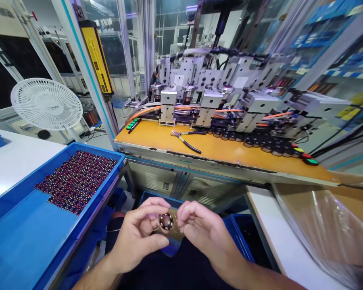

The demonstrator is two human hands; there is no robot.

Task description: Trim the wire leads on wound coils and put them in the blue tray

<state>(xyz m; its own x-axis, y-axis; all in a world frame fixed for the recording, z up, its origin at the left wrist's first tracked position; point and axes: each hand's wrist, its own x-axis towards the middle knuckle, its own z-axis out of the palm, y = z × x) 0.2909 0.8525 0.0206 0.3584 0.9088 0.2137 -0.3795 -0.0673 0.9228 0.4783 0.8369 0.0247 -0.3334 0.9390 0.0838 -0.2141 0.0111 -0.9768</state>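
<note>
A small dark ring with copper coils round it, a motor stator (pixel 161 221), sits between the fingers and thumb of my left hand (pixel 137 235). Its round face is turned towards me, and thin wire ends seem to stick out near it. Just to the right is my right hand (pixel 202 229), its fingertips curled in against the thumb close to the stator. Whatever this pinch holds is too small or hidden to make out. Both hands are above my lap, in front of the workbench.
At left a blue tray (pixel 15 241) bears many similar stators (pixel 81 177). Cutting pliers (pixel 186 141) lie on the orange bench top (pixel 151 137), before a row of machine fixtures (pixel 205 108). A white fan (pixel 46 104) stands behind the tray. Plastic sheeting (pixel 326 225) covers the right side.
</note>
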